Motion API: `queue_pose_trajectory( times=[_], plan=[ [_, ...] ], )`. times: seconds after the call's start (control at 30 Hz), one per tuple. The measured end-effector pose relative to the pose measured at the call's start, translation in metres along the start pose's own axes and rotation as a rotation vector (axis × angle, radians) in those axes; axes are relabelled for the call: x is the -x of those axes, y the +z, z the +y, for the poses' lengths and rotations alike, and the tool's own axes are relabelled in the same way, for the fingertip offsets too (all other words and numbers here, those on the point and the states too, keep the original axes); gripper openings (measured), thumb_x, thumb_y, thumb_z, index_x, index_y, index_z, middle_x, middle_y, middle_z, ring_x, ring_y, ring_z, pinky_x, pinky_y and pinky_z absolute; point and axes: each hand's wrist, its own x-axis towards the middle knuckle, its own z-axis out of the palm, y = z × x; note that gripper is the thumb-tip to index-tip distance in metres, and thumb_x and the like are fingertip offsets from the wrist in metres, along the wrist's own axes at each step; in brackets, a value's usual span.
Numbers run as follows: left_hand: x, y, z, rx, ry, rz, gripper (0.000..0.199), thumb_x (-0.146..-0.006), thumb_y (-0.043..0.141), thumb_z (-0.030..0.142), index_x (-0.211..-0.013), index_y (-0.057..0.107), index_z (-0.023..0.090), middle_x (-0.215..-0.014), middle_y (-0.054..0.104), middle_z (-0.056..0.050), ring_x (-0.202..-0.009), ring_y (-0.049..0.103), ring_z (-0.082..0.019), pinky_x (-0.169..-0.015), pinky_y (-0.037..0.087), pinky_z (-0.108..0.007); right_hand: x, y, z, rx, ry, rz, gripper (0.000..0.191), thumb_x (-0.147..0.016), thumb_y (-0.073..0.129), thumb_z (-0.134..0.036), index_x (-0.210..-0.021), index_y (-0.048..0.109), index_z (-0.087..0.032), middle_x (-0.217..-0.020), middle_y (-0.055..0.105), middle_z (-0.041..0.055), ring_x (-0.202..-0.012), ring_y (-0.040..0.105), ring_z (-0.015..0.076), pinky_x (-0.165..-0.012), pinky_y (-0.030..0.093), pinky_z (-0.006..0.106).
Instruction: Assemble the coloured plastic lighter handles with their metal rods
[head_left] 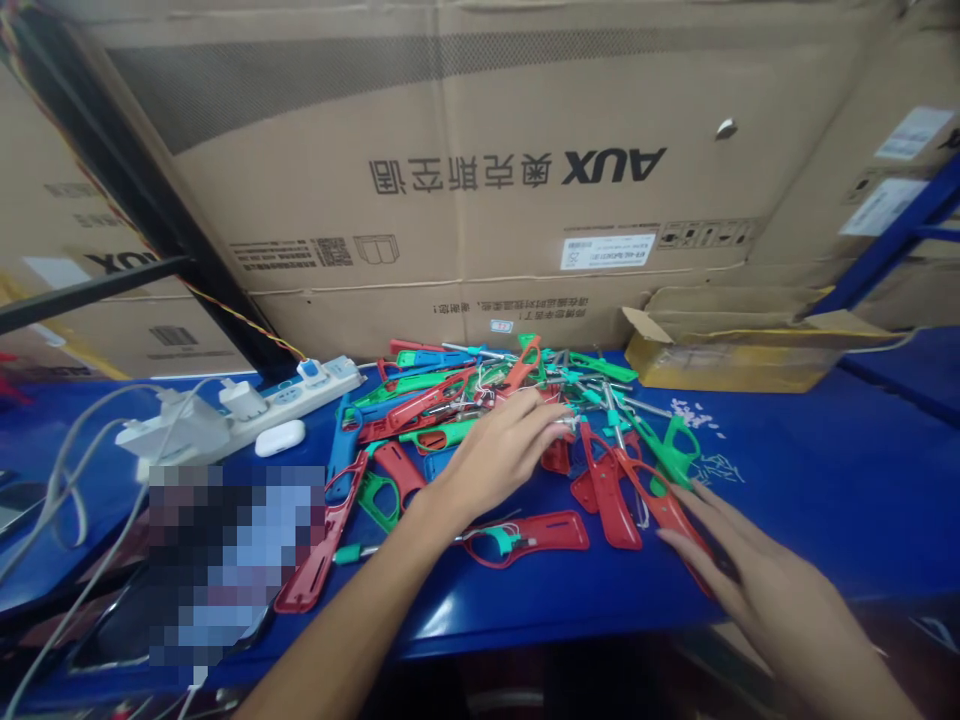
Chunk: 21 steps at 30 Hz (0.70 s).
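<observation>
My left hand [506, 450] reaches over a heap of lighter parts, its fingers curled together at the tips; what they pinch, if anything, is hidden. At the right, my right hand [772, 575] closes around the handle of an orange-red lighter casing [664, 500]. A dark shape [716, 540] shows between thumb and fingers, too unclear to name. Beside that casing lies a green casing [677, 450]. Nearer me, a red lighter half [555, 532] holds a metal tube with a teal-green piece. Other red casings [615, 500], a blue casing [345, 445] and metal tubes make up the heap.
A power strip [292, 400] with plugs and cables, a white earbud case [280, 437] and a blurred-out device [217, 570] occupy the left. Small pale pieces [694, 413] and thin pins [720, 468] lie rightward. Behind stand an open carton [735, 350] and a large cardboard sheet [480, 100].
</observation>
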Motion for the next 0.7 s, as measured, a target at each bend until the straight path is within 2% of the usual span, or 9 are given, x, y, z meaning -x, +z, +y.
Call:
queue_pose_trajectory(
  times=[0.1, 0.2, 0.33, 0.53, 0.63, 0.7],
  plan=[
    [0.001, 0.002, 0.000, -0.016, -0.004, -0.022, 0.027, -0.108, 0.045, 0.029, -0.124, 0.063, 0.016, -0.105, 0.063, -0.008, -0.089, 0.064, -0.018, -0.078, 0.057, -0.033, -0.030, 0.005, -0.021, -0.050, 0.135, -0.060, 0.047, -0.104, 0.042, -0.042, -0.138, 0.064, -0.020, -0.145, 0.061, 0.0160, -0.108, 0.074, 0.0376, -0.076, 0.067, 0.048],
    [0.001, 0.001, -0.003, -0.020, 0.003, -0.020, 0.027, -0.108, 0.044, 0.030, -0.124, 0.063, 0.017, -0.104, 0.063, -0.007, -0.090, 0.065, -0.018, -0.077, 0.058, -0.032, -0.059, 0.006, -0.036, -0.074, 0.148, -0.131, 0.049, -0.105, 0.040, -0.044, -0.143, 0.060, -0.019, -0.148, 0.057, 0.0159, -0.114, 0.071, 0.0388, -0.079, 0.066, 0.051],
    [0.001, -0.001, -0.005, -0.020, 0.014, 0.001, 0.028, -0.109, 0.043, 0.031, -0.124, 0.062, 0.018, -0.102, 0.062, -0.007, -0.093, 0.065, -0.019, -0.081, 0.057, -0.034, -0.085, 0.005, -0.048, -0.099, 0.154, -0.186, 0.048, -0.107, 0.037, -0.040, -0.143, 0.058, -0.018, -0.147, 0.058, 0.0169, -0.112, 0.072, 0.0371, -0.079, 0.065, 0.050],
    [0.001, -0.002, -0.001, -0.023, 0.009, -0.048, 0.028, -0.108, 0.042, 0.030, -0.123, 0.062, 0.017, -0.105, 0.062, -0.007, -0.094, 0.064, -0.019, -0.078, 0.057, -0.033, -0.101, 0.002, -0.050, -0.148, 0.152, -0.216, 0.044, -0.106, 0.037, -0.035, -0.143, 0.057, -0.020, -0.138, 0.066, 0.0152, -0.104, 0.075, 0.0343, -0.079, 0.062, 0.046],
    [0.001, -0.003, 0.000, -0.026, 0.012, -0.056, 0.028, -0.109, 0.042, 0.030, -0.123, 0.062, 0.017, -0.105, 0.062, -0.007, -0.092, 0.064, -0.019, -0.078, 0.057, -0.032, -0.098, -0.002, -0.044, -0.221, 0.133, -0.180, 0.047, -0.106, 0.040, -0.045, -0.144, 0.056, -0.022, -0.139, 0.067, 0.0115, -0.114, 0.071, 0.0340, -0.085, 0.062, 0.046],
    [0.001, -0.003, -0.001, -0.033, 0.008, -0.054, 0.028, -0.109, 0.042, 0.031, -0.121, 0.063, 0.017, -0.103, 0.062, -0.007, -0.090, 0.064, -0.018, -0.076, 0.057, -0.032, -0.096, -0.005, -0.033, -0.268, 0.114, -0.107, 0.047, -0.106, 0.042, -0.048, -0.140, 0.061, -0.023, -0.137, 0.068, 0.0095, -0.119, 0.069, 0.0326, -0.092, 0.060, 0.046]
  ],
)
